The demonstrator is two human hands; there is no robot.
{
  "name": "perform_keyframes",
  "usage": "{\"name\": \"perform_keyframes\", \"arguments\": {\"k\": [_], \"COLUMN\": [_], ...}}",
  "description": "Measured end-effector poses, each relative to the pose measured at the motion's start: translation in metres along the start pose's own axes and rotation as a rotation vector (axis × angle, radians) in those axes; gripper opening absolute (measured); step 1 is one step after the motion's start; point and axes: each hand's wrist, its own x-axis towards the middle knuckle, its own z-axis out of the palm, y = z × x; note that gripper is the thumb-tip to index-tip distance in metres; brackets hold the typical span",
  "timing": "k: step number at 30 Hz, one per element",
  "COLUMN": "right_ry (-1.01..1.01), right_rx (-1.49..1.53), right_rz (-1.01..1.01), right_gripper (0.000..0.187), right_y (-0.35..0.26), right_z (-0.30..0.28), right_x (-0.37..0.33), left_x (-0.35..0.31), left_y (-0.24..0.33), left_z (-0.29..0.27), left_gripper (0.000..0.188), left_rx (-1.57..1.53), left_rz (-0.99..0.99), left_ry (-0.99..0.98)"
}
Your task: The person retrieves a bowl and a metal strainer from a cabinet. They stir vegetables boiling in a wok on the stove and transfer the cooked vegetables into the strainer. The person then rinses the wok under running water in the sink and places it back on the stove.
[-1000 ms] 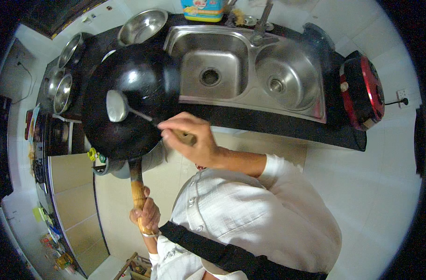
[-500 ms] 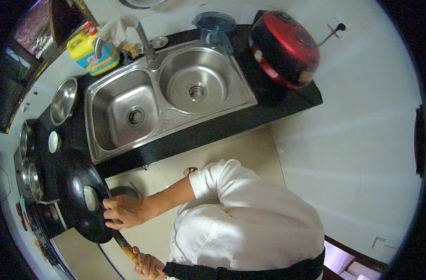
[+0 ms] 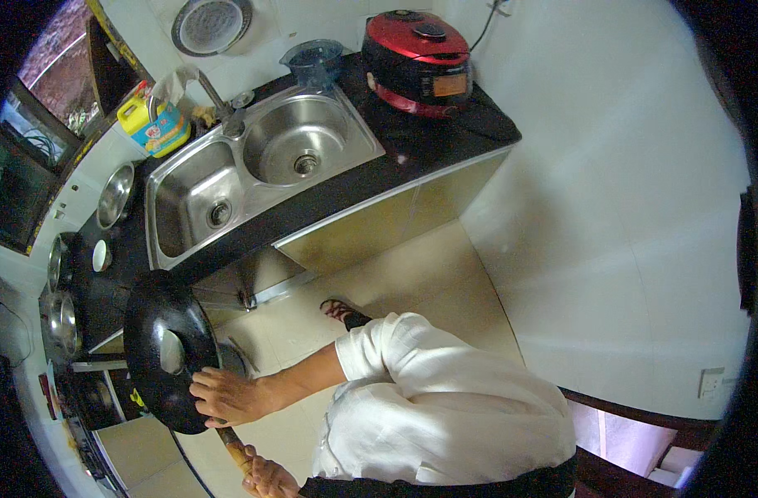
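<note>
A large black wok [image 3: 159,319] is tilted off the counter's left end, its surface shiny. At its lower edge a dark, then yellowish wooden handle [image 3: 237,452] sticks out, and my left hand [image 3: 271,479] is wrapped round it. By the wok's right rim, my right hand [image 3: 228,394] has its fingers curled over the stem of a utensil with a grey oval head [image 3: 171,352]. That head lies over the wok. My right palm and the grip itself are hidden from view.
Behind the black counter [image 3: 337,187] edge is a steel double sink [image 3: 304,137]. A red and black cooker [image 3: 416,62], a blue jug [image 3: 315,60] and a yellow bottle [image 3: 152,124] stand near it. Metal bowls [image 3: 116,196] and a small white bowl [image 3: 102,256] sit on the left.
My view has shifted. The wok has moved off the counter toward the floor side, both hands moving with it and keeping their places. A foot now shows more fully on the floor.
</note>
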Motion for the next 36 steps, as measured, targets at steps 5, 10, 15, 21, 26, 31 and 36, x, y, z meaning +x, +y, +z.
{"name": "perform_keyframes", "arguments": {"k": [5,10,15,21,26,31,36], "right_ry": [-0.01,-0.088,-0.183,-0.26,-0.234,-0.178,-0.204], "right_rx": [0.018,0.056,0.062,0.098,0.188,0.156,0.197], "right_rz": [-0.061,-0.11,-0.153,-0.126,-0.089,-0.122,-0.097], "right_gripper": [0.034,0.038,0.029,0.03,0.044,0.05,0.048], "right_y": [-0.034,-0.045,-0.05,-0.036,-0.032,-0.03,-0.024], "right_z": [-0.024,-0.04,-0.082,-0.133,-0.157,-0.172,-0.174], "right_x": [-0.03,-0.059,-0.081,-0.103,-0.119,-0.132,-0.141], "left_x": [-0.041,-0.058,-0.062,-0.056,-0.058,-0.065,-0.067], "left_y": [-0.024,-0.056,-0.098,-0.161,-0.187,-0.205,-0.212], "left_z": [-0.003,-0.017,-0.025,-0.03,-0.04,-0.044,-0.051], "left_gripper": [0.049,0.05,0.049,0.049,0.049,0.049,0.049], "left_rx": [-0.018,0.005,-0.079,-0.113,-0.133,-0.095,-0.076], "left_rz": [-0.019,-0.036,-0.005,0.111,0.149,0.193,0.211], "left_ry": [0.019,-0.027,-0.129,-0.094,-0.114,-0.081,-0.08]}}
